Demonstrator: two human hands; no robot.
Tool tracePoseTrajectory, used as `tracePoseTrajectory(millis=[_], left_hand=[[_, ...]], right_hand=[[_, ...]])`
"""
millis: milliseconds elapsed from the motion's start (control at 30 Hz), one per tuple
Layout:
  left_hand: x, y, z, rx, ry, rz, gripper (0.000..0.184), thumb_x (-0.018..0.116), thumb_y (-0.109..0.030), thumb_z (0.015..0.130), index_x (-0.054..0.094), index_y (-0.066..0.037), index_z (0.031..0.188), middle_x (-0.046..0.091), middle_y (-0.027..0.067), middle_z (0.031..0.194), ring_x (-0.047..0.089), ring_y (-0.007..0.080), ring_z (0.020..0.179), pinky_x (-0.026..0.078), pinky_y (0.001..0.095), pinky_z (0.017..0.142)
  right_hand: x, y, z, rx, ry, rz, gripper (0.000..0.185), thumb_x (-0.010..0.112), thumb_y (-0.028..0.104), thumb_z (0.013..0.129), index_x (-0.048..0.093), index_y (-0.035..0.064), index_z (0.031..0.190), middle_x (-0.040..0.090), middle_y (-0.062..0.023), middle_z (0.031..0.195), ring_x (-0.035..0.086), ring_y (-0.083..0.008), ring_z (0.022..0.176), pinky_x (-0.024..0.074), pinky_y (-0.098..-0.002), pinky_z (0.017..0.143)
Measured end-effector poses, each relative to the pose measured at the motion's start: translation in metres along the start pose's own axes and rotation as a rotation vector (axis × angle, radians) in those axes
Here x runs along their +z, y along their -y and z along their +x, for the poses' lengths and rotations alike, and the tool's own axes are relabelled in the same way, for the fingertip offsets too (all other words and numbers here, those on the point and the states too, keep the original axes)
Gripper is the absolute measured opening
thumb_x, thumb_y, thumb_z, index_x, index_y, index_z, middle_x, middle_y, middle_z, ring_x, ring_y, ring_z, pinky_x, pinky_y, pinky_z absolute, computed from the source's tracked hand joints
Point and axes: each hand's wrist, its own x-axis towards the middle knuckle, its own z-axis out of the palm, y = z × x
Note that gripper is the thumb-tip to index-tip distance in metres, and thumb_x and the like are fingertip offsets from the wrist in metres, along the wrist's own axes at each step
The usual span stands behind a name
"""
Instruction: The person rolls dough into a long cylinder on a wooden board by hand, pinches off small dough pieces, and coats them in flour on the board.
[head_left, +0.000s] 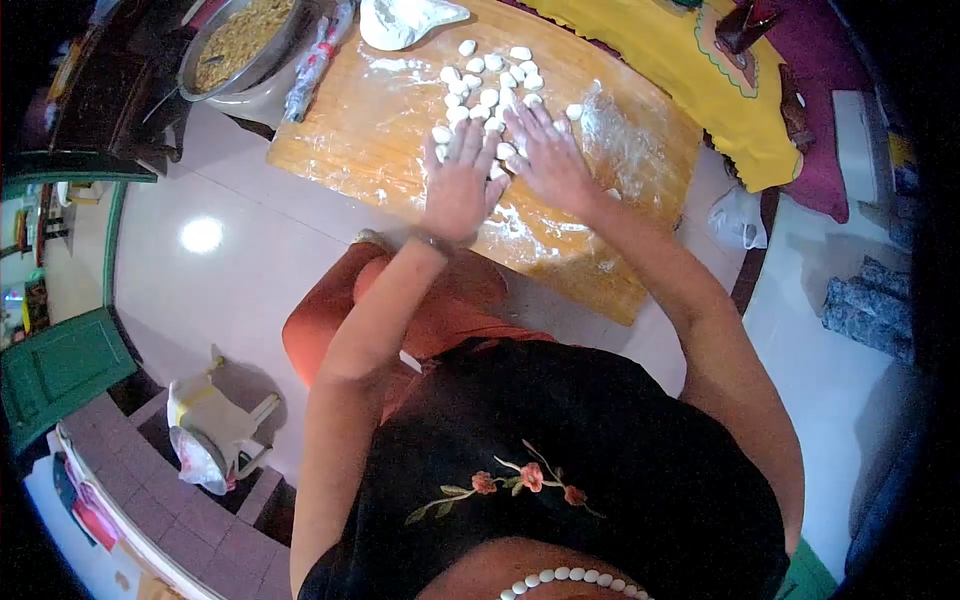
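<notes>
Several small white dough pieces (489, 97) lie bunched on a floured wooden board (370, 170). My left hand (461, 180) rests palm down at the near left of the bunch, its fingers stretched out and spread over some pieces. Beside it, my right hand (547, 160) lies flat with fingers apart, reaching over the pieces on the right. What sits under the palms and fingers is partly hidden. One dough piece lies apart to the right of my right hand. Loose flour streaks the board around both hands.
A bag of flour (405, 20) stands at the board's far edge. Left of it are a long plastic-wrapped bundle (318, 65) and a metal bowl of filling (240, 45). Yellow cloth (680, 60) borders the far right. A white stool (215, 410) stands on the floor at left.
</notes>
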Motion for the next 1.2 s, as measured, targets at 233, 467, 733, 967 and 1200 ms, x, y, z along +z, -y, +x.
tracePoseTrajectory(millis=[233,467,733,967,1200], left_hand=[[-0.010,0.045,-0.006,-0.080,-0.091,-0.033,0.069,0.040,-0.047,0.096,0.021,-0.009,0.150,0.019,0.0163,0.156,0.015,0.0328,0.145,0.002,0.0629,0.111],[-0.002,0.019,0.014,0.050,-0.098,-0.063,0.069,0.035,-0.057,0.094,0.028,-0.015,0.148,0.021,0.0144,0.155,0.021,0.0302,0.143,0.005,0.0624,0.112],[0.006,-0.010,-0.009,0.339,0.073,0.033,0.069,0.036,-0.057,0.094,0.026,-0.018,0.149,0.017,0.0076,0.157,0.019,0.0237,0.144,0.007,0.0605,0.113],[0.005,0.045,0.017,-0.037,-0.104,-0.012,0.066,0.042,-0.051,0.094,0.028,-0.016,0.148,0.024,0.0146,0.154,0.021,0.0324,0.143,0.009,0.0637,0.111],[0.005,0.002,0.010,0.124,-0.018,-0.004,0.074,0.035,-0.058,0.094,0.020,-0.014,0.150,0.014,0.0136,0.157,0.016,0.0315,0.144,0.004,0.0574,0.114]], right_hand=[[0.004,0.029,0.039,-0.103,0.003,0.019,0.062,0.031,0.049,0.098,0.019,0.0181,0.151,0.014,-0.0073,0.158,0.007,-0.0222,0.146,0.0003,-0.0540,0.116],[-0.010,-0.085,-0.003,-0.019,-0.091,0.152,0.062,0.045,0.043,0.096,0.029,0.0140,0.148,0.021,-0.0142,0.155,0.017,-0.0305,0.144,0.0115,-0.0520,0.116],[0.006,-0.024,-0.065,-0.002,0.014,0.162,0.069,0.049,0.044,0.093,0.023,0.0150,0.150,0.015,-0.0112,0.157,0.013,-0.0300,0.145,0.0085,-0.0566,0.115],[0.000,-0.022,0.045,0.146,-0.070,-0.117,0.063,0.043,0.040,0.095,0.021,0.0211,0.150,0.018,-0.0083,0.157,0.017,-0.0273,0.144,0.0133,-0.0598,0.114],[0.028,-0.056,-0.016,0.058,-0.138,0.213,0.063,0.045,0.036,0.094,0.024,0.0141,0.149,0.019,-0.0144,0.156,0.019,-0.0341,0.143,0.0126,-0.0560,0.115]])
